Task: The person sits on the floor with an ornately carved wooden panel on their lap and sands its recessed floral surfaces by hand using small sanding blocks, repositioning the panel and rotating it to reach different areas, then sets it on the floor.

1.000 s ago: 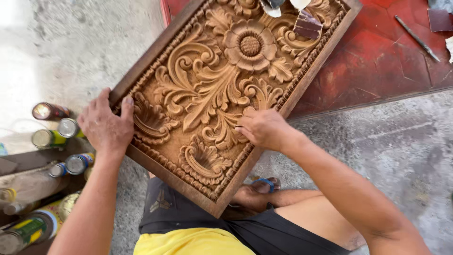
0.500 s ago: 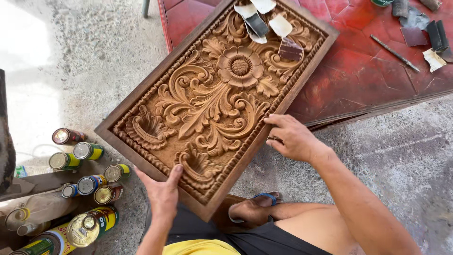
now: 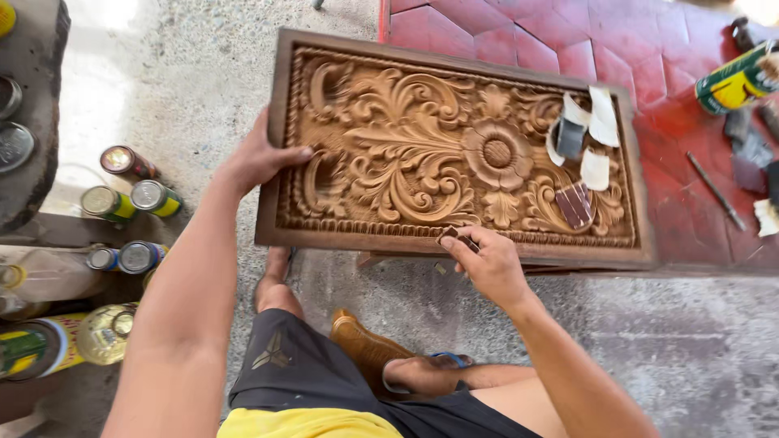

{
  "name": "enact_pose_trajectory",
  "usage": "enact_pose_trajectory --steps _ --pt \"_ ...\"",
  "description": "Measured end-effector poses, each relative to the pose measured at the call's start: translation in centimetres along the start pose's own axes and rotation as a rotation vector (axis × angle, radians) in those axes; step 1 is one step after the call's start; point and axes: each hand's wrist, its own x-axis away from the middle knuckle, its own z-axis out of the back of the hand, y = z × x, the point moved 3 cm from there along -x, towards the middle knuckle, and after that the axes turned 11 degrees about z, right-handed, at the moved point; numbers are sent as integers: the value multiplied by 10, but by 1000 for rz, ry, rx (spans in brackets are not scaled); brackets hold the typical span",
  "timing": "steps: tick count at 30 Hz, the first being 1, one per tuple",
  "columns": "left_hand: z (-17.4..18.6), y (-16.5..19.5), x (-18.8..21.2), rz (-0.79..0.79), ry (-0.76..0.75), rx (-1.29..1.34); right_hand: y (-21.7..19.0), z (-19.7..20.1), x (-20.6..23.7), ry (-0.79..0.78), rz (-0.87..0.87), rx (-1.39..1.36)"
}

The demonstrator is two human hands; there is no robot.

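In the head view, the carved wooden panel [image 3: 454, 154] lay across the middle of the frame, its right part resting on a red tiled platform [image 3: 690, 73] and its left part jutting out over the gravelly floor [image 3: 203, 97]. The left hand [image 3: 258, 158] gripped the panel's left edge, thumb curled over the frame and fingers tucked beneath. The right hand [image 3: 487, 264] sat at the lower rim, its fingertips pinching a small dark scrap of sandpaper [image 3: 458, 238] against the border.

With so much of the panel hanging off the platform, it looked liable to tip or slide if the left hand loosened. The loose sandpaper pieces [image 3: 588, 134] lying on the carving at upper right could also slip off if the panel tilted. Hard rubbing with so small a scrap might dull the fine beading along the rim.

The left arm reached up from the lower left, nearly straight, wrist bent inward. The right arm came in from the lower right, elbow low, wrist cocked over the rim. Cans [image 3: 130, 199] stood clustered at the left, and a yellow-green can [image 3: 734, 81] lay at the upper right.
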Motion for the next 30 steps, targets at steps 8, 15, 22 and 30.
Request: enact_pose_trajectory --steps 8,15,22,30 --pt "-10 -27 6 130 272 -632 2 -38 -74 26 140 302" --pt "-19 -69 -7 80 312 -577 -7 -11 -90 -313 267 554" --pt "-22 -74 -5 67 309 -549 7 -34 -88 -232 466 456" --pt "-20 -63 -8 153 314 -531 16 -47 -102 -315 289 459"
